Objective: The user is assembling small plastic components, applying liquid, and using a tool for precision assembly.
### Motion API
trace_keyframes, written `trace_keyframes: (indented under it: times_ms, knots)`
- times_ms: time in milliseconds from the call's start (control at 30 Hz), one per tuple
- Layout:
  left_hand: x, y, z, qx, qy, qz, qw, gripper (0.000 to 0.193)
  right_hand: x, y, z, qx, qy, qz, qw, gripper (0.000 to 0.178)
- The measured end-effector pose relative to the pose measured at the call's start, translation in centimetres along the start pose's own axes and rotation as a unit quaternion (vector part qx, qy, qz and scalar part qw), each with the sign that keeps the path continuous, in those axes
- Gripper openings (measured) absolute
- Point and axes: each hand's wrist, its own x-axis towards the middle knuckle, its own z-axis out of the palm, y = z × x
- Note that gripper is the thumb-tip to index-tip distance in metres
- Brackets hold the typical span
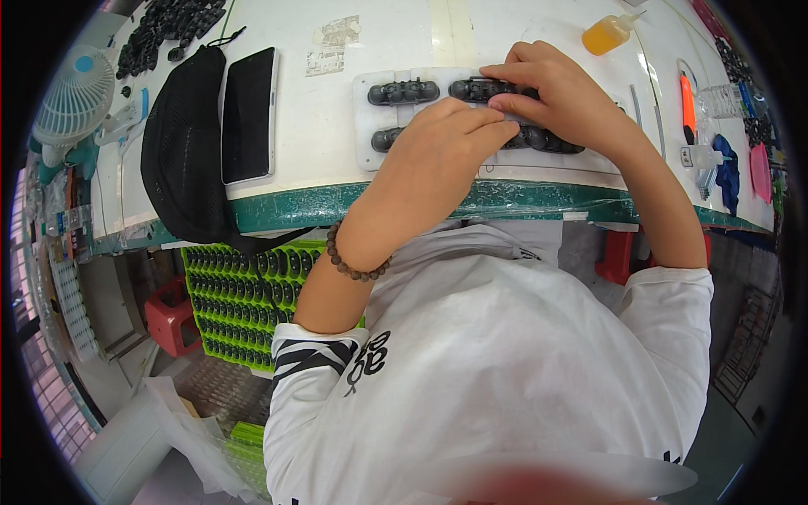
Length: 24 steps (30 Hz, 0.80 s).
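A white plate (364, 118) lies near the table's front edge and holds several black, lobed parts. The upper left part (404, 92) and the lower right part (551, 141) are in plain sight; the lower left part (385, 140) is partly covered by my left hand (442, 156). My left fingers are drawn together and reach across the middle of the plate, their tips beside my right thumb; whatever they pinch is hidden. Curled over the right end of the upper right part (471, 89), my right hand (560, 97) grips it between thumb and fingers.
Left of the plate lie a dark-screened phone (248, 118) and a black case (181, 143), near a small fan (74, 94). A bottle of yellow liquid (606, 35) stands far right, with an orange-handled tool (688, 105) nearer. Green trays of black parts (240, 303) sit below the table edge.
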Motion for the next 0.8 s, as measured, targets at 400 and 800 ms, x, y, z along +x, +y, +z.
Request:
trace_keyframes:
  times_ms: [400, 800]
  knots:
    - [-0.1, 0.2, -1.7, 0.040, -0.066, -0.024, 0.997, 0.040, -0.2, 0.7, 0.2, 0.014, 0.031, -0.053, 0.998, 0.030]
    - [-3.4, -0.5, -5.7, 0.098, 0.098, -0.121, 0.983, 0.032, -0.2, 2.0, -0.2, 0.058, 0.014, -0.071, 0.996, 0.033]
